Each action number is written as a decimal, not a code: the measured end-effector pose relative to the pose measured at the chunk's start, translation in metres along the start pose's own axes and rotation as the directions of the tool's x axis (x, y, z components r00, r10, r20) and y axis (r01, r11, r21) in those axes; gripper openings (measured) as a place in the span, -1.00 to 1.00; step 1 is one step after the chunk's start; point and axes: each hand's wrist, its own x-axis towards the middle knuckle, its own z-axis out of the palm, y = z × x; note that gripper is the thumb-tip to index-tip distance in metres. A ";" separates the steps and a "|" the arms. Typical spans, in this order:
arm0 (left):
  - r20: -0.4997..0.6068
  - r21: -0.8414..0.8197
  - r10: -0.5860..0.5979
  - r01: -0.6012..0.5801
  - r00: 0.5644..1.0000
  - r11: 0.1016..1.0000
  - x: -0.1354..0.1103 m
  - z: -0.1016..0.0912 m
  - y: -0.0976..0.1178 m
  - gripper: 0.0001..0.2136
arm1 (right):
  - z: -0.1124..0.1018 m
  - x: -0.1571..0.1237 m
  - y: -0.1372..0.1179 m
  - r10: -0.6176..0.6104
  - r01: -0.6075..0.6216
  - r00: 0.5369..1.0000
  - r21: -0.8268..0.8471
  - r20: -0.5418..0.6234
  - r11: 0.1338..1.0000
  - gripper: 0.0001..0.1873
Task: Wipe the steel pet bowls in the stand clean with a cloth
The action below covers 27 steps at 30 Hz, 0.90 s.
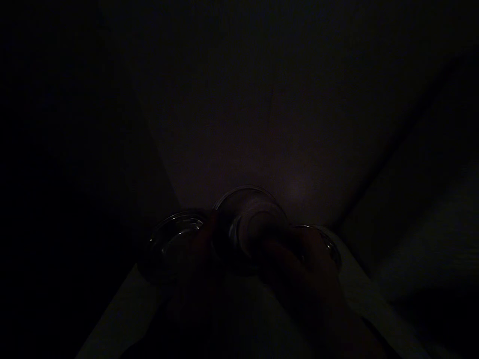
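The scene is very dark. Three round glass vessels stand close together low in the middle: a left glass [170,239], a middle glass [249,217] and a right glass rim [329,242]. My right hand [303,274] reaches in from the lower right, and its fingers seem to curl against the near side of the middle glass. My left hand [198,259] is only a dark shape between the left and middle glasses, and its fingers cannot be made out.
The glasses rest at the far end of a pale narrow surface [123,314]. Behind them rises a dim flat wall [262,124], with dark panels on the left and right.
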 end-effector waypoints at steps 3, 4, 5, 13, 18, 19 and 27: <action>-0.005 -0.009 0.005 -0.005 1.000 1.000 0.002 0.000 0.000 -0.71 | 0.000 0.000 -0.004 -0.089 0.087 0.995 0.043 0.048 0.995 -0.71; -0.005 -0.012 0.007 -0.007 1.000 1.000 0.002 0.000 0.000 -0.71 | 0.000 0.001 -0.004 -0.124 0.120 0.990 0.056 0.063 0.991 -0.68; -0.004 -0.013 0.007 -0.007 1.000 1.000 0.002 0.000 0.000 -0.70 | 0.001 0.001 -0.002 -0.145 0.141 0.987 0.058 0.075 0.988 -0.67; -0.010 0.008 -0.020 0.020 1.000 1.000 -0.001 0.002 -0.005 -0.65 | 0.005 0.006 0.019 0.019 -0.015 0.996 -0.055 0.084 0.998 -0.69; -0.067 0.036 -0.012 0.014 0.998 0.999 0.002 -0.002 -0.008 -0.70 | 0.011 0.003 0.008 -0.052 0.050 0.998 0.032 0.043 0.998 -0.73; -0.068 0.031 -0.010 0.012 0.998 0.999 0.002 -0.003 -0.009 -0.71 | 0.012 0.002 0.006 -0.045 0.042 0.997 0.056 0.056 0.998 -0.73; 0.037 -0.036 -0.025 0.026 0.999 0.999 0.004 -0.010 -0.009 -0.75 | 0.012 -0.001 0.010 -0.064 0.016 0.973 0.212 0.221 0.977 -0.46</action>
